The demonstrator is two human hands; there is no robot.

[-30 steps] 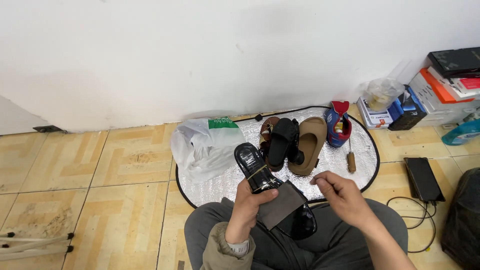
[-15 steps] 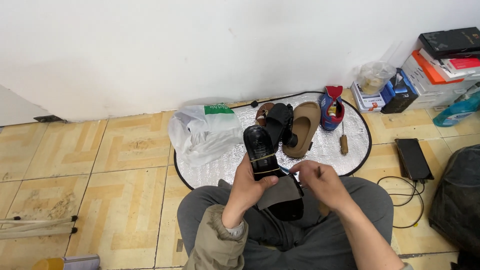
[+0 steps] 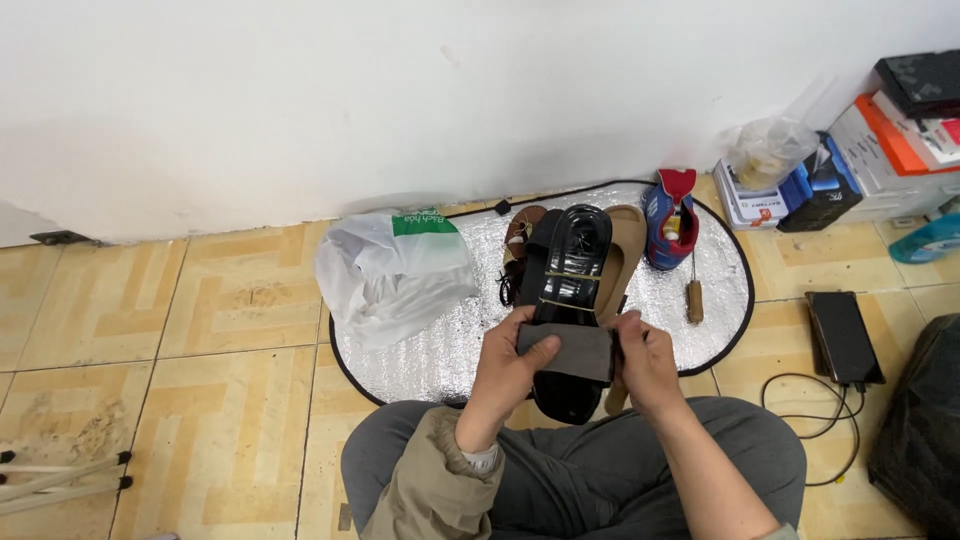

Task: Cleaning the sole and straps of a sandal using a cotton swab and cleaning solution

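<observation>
A black sandal (image 3: 570,270) is held sole-up above my lap, its toe pointing toward the wall. My left hand (image 3: 510,368) grips it from the left, thumb pressed on a grey cloth (image 3: 568,350) wrapped across the sandal's heel part. My right hand (image 3: 646,362) grips the sandal and the cloth's right end. Behind the sandal on the silver mat (image 3: 450,350) lie a tan sandal (image 3: 628,245) and a brown strappy one (image 3: 518,235).
A white plastic bag (image 3: 395,275) lies on the mat's left part. A blue and red container (image 3: 668,222) and a small wooden-handled brush (image 3: 693,298) sit on its right. Boxes (image 3: 880,150), a phone on a cable (image 3: 843,335) and a black bag (image 3: 920,430) are at right.
The sandal was turned from tilted to straight and lifted toward the wall. The grey cloth, earlier hanging under it, is now wrapped across the heel, with both hands closed on it.
</observation>
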